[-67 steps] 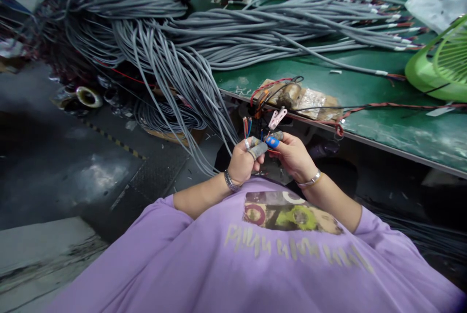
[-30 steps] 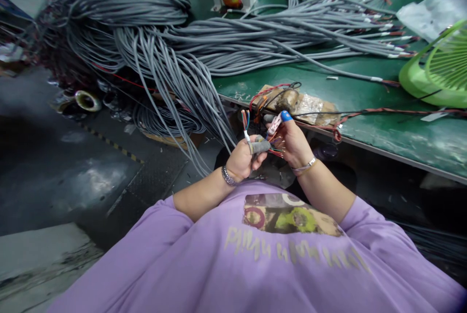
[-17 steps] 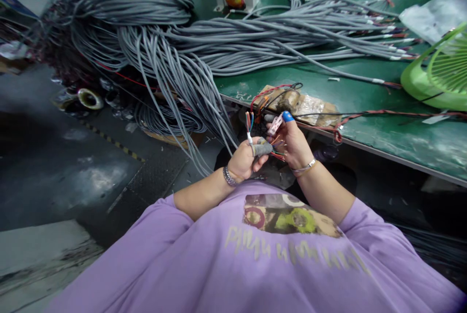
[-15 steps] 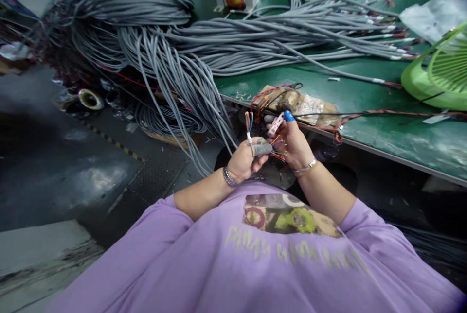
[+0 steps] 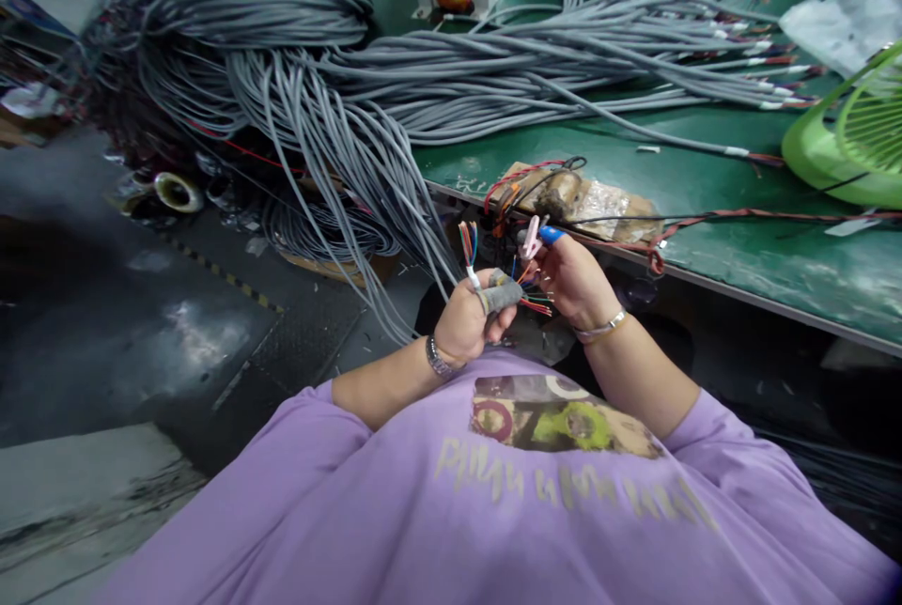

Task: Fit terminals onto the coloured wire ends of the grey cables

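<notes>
My left hand is closed around the end of a grey cable, whose thin coloured wires fan out above my fist; grey tape wraps the forefinger. My right hand, with a blue-taped fingertip, pinches a small pale pink connector and holds several red and orange wire ends just right of the left hand. Both hands are held in front of my chest, below the edge of the green bench.
A big bundle of grey cables spills from the bench down to the dark floor on the left. A brown packet with red and black wires lies at the bench edge. A green fan stands at the right, a roll of tape on the left.
My right hand rose from beside the left hand to bring the pink connector up, then came back slightly lower. The left hand keeps its grip and has tilted the wire ends a little left.
</notes>
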{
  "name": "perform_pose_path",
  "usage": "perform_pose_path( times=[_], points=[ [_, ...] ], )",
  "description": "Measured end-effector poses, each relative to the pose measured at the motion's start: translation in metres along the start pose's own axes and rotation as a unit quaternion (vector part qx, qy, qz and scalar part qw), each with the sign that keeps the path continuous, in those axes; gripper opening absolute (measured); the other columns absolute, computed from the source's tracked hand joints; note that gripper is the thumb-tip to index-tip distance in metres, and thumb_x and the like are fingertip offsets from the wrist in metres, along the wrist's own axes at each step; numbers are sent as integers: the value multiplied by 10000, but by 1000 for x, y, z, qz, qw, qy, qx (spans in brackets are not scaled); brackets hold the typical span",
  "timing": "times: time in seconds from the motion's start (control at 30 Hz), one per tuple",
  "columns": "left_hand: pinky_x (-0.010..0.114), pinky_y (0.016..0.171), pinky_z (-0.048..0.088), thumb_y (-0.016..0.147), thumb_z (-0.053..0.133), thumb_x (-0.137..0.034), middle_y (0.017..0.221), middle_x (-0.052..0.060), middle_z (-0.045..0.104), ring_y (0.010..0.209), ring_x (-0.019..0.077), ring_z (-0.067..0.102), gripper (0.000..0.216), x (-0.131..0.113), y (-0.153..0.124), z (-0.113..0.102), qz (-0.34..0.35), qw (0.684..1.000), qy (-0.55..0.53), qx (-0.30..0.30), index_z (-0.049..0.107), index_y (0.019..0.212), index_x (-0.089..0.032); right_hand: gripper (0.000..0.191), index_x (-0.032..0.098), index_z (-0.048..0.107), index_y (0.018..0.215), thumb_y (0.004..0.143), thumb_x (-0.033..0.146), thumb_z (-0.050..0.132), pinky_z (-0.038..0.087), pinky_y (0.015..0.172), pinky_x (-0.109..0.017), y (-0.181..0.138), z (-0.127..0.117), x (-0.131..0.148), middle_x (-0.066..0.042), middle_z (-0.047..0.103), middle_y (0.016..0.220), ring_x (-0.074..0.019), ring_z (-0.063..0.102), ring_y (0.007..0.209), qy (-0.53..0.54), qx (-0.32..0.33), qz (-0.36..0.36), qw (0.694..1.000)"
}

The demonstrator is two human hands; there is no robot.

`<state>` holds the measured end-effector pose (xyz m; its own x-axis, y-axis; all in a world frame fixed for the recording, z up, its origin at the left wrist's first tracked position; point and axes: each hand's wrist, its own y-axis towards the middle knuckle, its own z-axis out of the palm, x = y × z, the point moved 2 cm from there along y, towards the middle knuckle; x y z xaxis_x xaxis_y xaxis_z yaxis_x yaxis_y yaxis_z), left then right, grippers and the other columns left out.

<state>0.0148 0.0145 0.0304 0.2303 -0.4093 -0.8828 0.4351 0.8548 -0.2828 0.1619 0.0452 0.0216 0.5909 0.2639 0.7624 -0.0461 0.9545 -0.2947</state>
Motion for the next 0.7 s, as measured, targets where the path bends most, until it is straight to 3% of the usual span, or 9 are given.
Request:
perform_pose_path(
  times=[0.07, 0.17, 0.37, 0.7],
  points=[
    [175, 301, 220, 721, 754, -437, 460, -63, 527, 302, 41, 371, 361, -1, 2, 0, 8, 1000, -9, -10, 498, 683, -187, 292, 194, 679, 818, 771, 474, 748, 424, 508, -212, 1, -1, -2, 13, 634, 694, -80, 495, 538, 9, -1, -11, 1000],
    [175, 306, 227, 725, 744, -424, 461, -70, 524, 303, 43, 368, 348, -3, 5, 1, 12, 1000, -23, -11, 486, 694, -193, 398, 201, 699, 887, 845, 594, 646, 448, 534, -244, 5, -5, -8, -11, 677, 743, -103, 528, 558, 18, -5, -16, 1000],
    [179, 302, 203, 719, 740, -422, 466, -68, 519, 299, 45, 356, 354, -1, 11, 2, 2, 999, -37, -16, 466, 695, -199, 529, 205, 671, 855, 778, 728, 658, 471, 547, -259, 15, -3, -18, -8, 704, 745, -111, 581, 567, 70, 16, 5, 997],
    [171, 298, 209, 724, 727, -416, 469, -60, 530, 298, 45, 371, 342, 7, 13, 1, -14, 999, -29, -29, 467, 689, -196, 426, 200, 622, 759, 787, 609, 737, 459, 516, -211, 16, 2, -16, 23, 661, 647, -81, 546, 531, 134, -8, 6, 991]
  ],
)
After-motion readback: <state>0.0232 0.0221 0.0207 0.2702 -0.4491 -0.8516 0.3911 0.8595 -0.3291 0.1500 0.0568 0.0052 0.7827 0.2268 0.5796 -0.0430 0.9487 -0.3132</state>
